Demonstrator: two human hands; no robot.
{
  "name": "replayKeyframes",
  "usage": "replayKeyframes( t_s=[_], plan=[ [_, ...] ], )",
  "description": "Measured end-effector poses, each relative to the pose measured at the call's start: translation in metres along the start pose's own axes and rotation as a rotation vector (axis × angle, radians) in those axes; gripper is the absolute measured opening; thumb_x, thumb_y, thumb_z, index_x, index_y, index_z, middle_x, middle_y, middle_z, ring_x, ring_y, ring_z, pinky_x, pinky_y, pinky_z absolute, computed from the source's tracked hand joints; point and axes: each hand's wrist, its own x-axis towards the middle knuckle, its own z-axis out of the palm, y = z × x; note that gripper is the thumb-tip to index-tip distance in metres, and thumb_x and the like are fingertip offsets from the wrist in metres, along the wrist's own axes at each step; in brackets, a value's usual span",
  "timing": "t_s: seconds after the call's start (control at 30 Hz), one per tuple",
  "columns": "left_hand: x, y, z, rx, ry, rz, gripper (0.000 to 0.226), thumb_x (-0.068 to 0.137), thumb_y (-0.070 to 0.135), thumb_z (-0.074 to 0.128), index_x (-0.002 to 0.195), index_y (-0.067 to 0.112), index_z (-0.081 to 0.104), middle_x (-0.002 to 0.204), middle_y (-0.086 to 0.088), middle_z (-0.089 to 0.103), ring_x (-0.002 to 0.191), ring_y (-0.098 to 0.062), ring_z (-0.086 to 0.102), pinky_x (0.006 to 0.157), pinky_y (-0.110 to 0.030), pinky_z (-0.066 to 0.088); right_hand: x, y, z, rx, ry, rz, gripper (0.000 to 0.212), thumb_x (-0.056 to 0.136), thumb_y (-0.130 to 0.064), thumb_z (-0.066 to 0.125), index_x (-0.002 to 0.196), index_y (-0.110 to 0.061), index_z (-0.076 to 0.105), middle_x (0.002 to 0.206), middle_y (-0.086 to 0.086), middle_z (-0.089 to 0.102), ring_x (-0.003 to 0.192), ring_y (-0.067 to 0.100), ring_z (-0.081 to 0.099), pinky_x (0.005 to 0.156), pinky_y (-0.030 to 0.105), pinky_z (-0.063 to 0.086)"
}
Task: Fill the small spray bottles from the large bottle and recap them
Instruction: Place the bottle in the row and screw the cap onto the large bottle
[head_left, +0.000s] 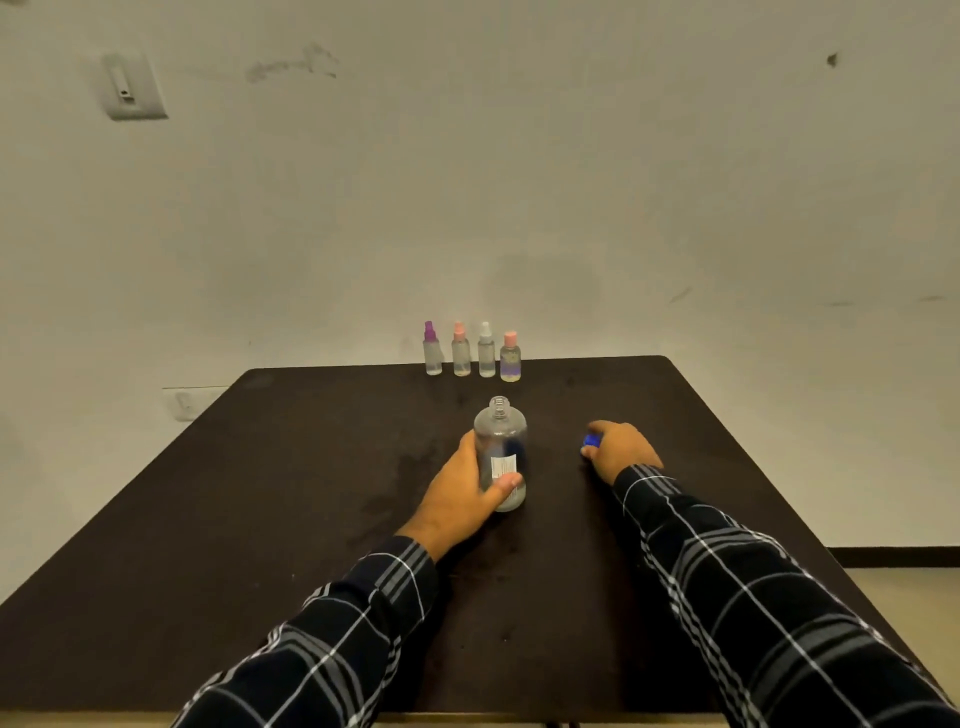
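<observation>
The large clear bottle (500, 441) stands upright mid-table with its neck uncapped; my left hand (467, 488) is wrapped around its lower body. To its right, my right hand (621, 449) rests on the table with fingers closed on a blue cap (591, 441). Along the table's far edge stand several small bottles in a row: a purple-capped spray bottle (431, 349), a pink-capped spray bottle (460, 351), a white-capped spray bottle (486, 351) and a shorter pink-capped bottle (510, 357). All of them wear their caps.
The dark brown table (260, 519) reaches to a pale wall (467, 182). A wall switch (132, 88) sits high at the left. A faint wet smear (410, 467) marks the tabletop left of the large bottle.
</observation>
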Motion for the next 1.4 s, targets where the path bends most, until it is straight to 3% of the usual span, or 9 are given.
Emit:
replayKeyframes(
  t_s=[0.1, 0.3, 0.4, 0.47, 0.7, 0.83, 1.1, 1.23, 1.4],
  plan=[
    [0.0, -0.001, 0.002, -0.002, 0.005, -0.001, 0.074, 0.091, 0.045, 0.071, 0.151, 0.025, 0.032, 0.147, 0.006, 0.052, 0.132, -0.012, 0.052, 0.11, -0.034, 0.045, -0.004, -0.003, 0.003, -0.031, 0.004, -0.043, 0.03, 0.093, -0.025, 0.065, 0.123, -0.022, 0.063, 0.125, 0.009, 0.063, 0.111, 0.028, 0.06, 0.098, 0.042, 0.051],
    [-0.002, 0.001, 0.002, -0.004, 0.008, 0.002, 0.071, 0.091, 0.042, 0.072, 0.149, 0.024, 0.034, 0.145, 0.003, 0.053, 0.13, -0.014, 0.054, 0.107, -0.033, 0.047, -0.02, -0.027, -0.009, 0.447, 0.156, -0.281, 0.032, 0.09, -0.016, 0.07, 0.122, -0.013, 0.064, 0.114, 0.005, 0.067, 0.1, 0.018, 0.063, 0.091, 0.033, 0.055],
    [-0.001, 0.003, 0.002, -0.012, -0.004, -0.006, 0.073, 0.091, 0.041, 0.072, 0.151, 0.025, 0.033, 0.148, 0.002, 0.051, 0.133, -0.015, 0.052, 0.108, -0.031, 0.044, -0.034, -0.045, -0.028, 0.763, -0.088, -0.387, 0.032, 0.094, -0.011, 0.064, 0.126, -0.01, 0.062, 0.117, 0.009, 0.065, 0.101, 0.017, 0.064, 0.076, 0.029, 0.06],
    [-0.002, 0.004, 0.002, -0.018, -0.003, -0.01, 0.074, 0.092, 0.04, 0.072, 0.152, 0.025, 0.032, 0.149, 0.001, 0.05, 0.134, -0.015, 0.051, 0.107, -0.03, 0.043, -0.044, -0.056, -0.035, 0.819, -0.192, -0.452, 0.034, 0.095, -0.011, 0.062, 0.129, -0.012, 0.059, 0.121, 0.006, 0.063, 0.106, 0.018, 0.064, 0.078, 0.029, 0.06],
    [-0.001, 0.006, 0.001, -0.006, -0.009, -0.036, 0.075, 0.092, 0.042, 0.072, 0.152, 0.022, 0.031, 0.149, -0.001, 0.05, 0.134, -0.019, 0.051, 0.109, -0.034, 0.043, -0.059, -0.07, -0.048, 0.739, -0.159, -0.539, 0.037, 0.096, -0.009, 0.06, 0.133, -0.012, 0.058, 0.125, 0.006, 0.061, 0.109, 0.02, 0.064, 0.079, 0.031, 0.061],
    [-0.001, 0.007, 0.0, -0.005, -0.009, -0.035, 0.073, 0.091, 0.043, 0.071, 0.149, 0.022, 0.033, 0.144, -0.001, 0.052, 0.13, -0.017, 0.053, 0.106, -0.033, 0.045, -0.062, -0.081, -0.049, 0.516, -0.094, -0.59, 0.035, 0.097, -0.012, 0.059, 0.131, -0.018, 0.06, 0.125, 0.004, 0.062, 0.111, 0.02, 0.062, 0.081, 0.034, 0.061],
    [0.0, 0.009, 0.0, 0.014, -0.008, -0.049, 0.07, 0.092, 0.04, 0.072, 0.149, 0.022, 0.034, 0.142, 0.0, 0.054, 0.127, -0.018, 0.054, 0.102, -0.032, 0.046, -0.07, -0.105, -0.064, 0.058, -0.037, -0.69, 0.035, 0.098, -0.01, 0.054, 0.132, -0.019, 0.061, 0.133, 0.005, 0.062, 0.122, 0.02, 0.055, 0.109, 0.034, 0.042],
    [0.001, 0.008, -0.001, 0.003, -0.023, -0.052, 0.069, 0.092, 0.04, 0.072, 0.148, 0.023, 0.035, 0.142, 0.0, 0.054, 0.128, -0.018, 0.054, 0.107, -0.039, 0.048, -0.071, -0.114, -0.071, -0.115, -0.024, -0.673, 0.035, 0.096, -0.015, 0.06, 0.132, -0.017, 0.061, 0.131, 0.007, 0.063, 0.12, 0.023, 0.057, 0.107, 0.035, 0.042],
    [0.0, 0.008, -0.001, 0.003, -0.022, -0.029, 0.069, 0.092, 0.041, 0.071, 0.148, 0.023, 0.035, 0.14, 0.001, 0.054, 0.125, -0.017, 0.055, 0.104, -0.036, 0.048, -0.076, -0.12, -0.07, -0.185, 0.072, -0.619, 0.036, 0.09, -0.035, 0.069, 0.12, -0.015, 0.065, 0.114, 0.008, 0.068, 0.104, 0.022, 0.062, 0.095, 0.032, 0.048]
  ],
)
